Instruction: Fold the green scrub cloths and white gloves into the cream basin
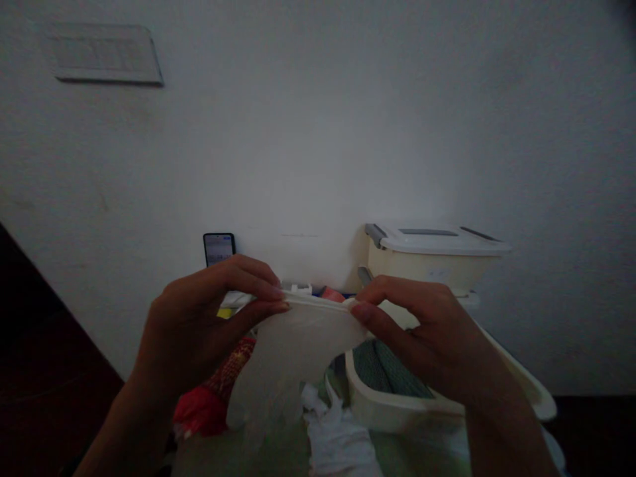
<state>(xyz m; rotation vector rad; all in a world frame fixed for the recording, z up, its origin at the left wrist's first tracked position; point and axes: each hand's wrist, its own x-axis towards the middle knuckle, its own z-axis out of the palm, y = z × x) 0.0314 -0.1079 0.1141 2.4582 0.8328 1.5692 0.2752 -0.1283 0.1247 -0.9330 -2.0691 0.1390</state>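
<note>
A thin whitish sheet (293, 358), limp and partly see-through, hangs between my two hands. Its top edge is stretched nearly level. My left hand (209, 318) pinches one end of that edge between thumb and forefinger. At the other end, my right hand (417, 331) holds it in the same kind of pinch. Whether the sheet is plastic or fabric I cannot tell. Below it lies a crumpled white cloth (340, 440). Behind my left wrist are a red bundle (201, 411) and a red and yellow patterned piece (233, 364), both partly hidden.
A phone (219, 249) leans upright against the wall. A lidded cream box (422, 268) with grey latches stands at the back right. In front of it, an open cream tub (397, 412) holds dark green fabric (387, 371). A flat panel (102, 54) is on the wall.
</note>
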